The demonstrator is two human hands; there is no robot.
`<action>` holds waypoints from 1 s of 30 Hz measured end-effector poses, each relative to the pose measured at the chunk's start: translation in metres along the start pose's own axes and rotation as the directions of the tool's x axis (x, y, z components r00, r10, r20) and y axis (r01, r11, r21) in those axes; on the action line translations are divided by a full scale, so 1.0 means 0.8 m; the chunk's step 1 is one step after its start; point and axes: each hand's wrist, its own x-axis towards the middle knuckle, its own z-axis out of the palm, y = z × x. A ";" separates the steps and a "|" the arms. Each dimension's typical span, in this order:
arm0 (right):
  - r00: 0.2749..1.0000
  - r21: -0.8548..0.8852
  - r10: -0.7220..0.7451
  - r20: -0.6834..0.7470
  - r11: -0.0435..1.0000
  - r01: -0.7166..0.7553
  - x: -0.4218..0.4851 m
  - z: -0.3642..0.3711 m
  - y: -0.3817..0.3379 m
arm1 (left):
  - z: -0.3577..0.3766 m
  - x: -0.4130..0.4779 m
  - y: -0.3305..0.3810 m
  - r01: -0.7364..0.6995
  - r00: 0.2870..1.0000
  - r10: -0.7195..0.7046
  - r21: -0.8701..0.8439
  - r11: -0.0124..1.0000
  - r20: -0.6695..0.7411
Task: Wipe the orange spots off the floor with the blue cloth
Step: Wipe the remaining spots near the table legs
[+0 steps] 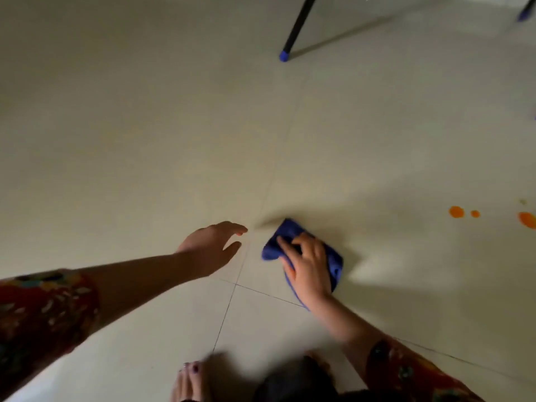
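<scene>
The blue cloth (333, 261) lies crumpled on the pale tiled floor (145, 140), right of centre. My right hand (307, 268) presses down on it, fingers curled into its folds. My left hand (213, 245) hovers just left of the cloth, fingers apart and holding nothing. Three orange spots sit far to the right: a round one (456, 212), a smaller dot (475, 213) beside it, and a larger one (527, 219) cut by the frame edge. The cloth is well apart from them.
A black furniture leg with a blue foot cap (284, 56) stands at the upper middle, another blue cap (525, 13) at the top right corner. My bare foot (188, 381) is at the bottom edge. Dark grout lines cross near the cloth.
</scene>
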 end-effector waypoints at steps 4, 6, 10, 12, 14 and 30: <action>0.940 0.384 0.334 0.066 0.861 -0.333 0.011 -0.042 -0.025 | -0.013 0.024 0.027 0.032 0.999 -0.029 -0.188 0.982 0.017; 0.705 0.726 0.625 0.335 0.306 -0.616 0.032 -0.091 -0.022 | -0.011 0.045 0.046 0.050 0.998 -0.057 -0.319 0.946 -0.011; 0.579 0.711 0.463 0.671 -0.622 -0.327 0.030 -0.187 -0.007 | 0.005 0.085 0.085 0.113 0.993 -0.111 -0.568 0.815 0.037; 0.533 0.716 0.517 0.670 -0.640 -0.279 0.011 -0.223 -0.004 | 0.013 0.098 0.112 0.099 0.994 -0.052 -0.620 0.778 0.093; 0.486 0.753 0.583 0.651 -0.575 -0.318 -0.007 -0.251 -0.002 | 0.019 0.104 0.139 0.078 0.989 0.025 -0.662 0.745 0.145; 0.274 0.702 0.893 0.357 -0.063 -0.709 -0.080 -0.400 0.085 | 0.046 0.081 0.217 -0.026 0.883 0.305 -0.612 0.790 0.356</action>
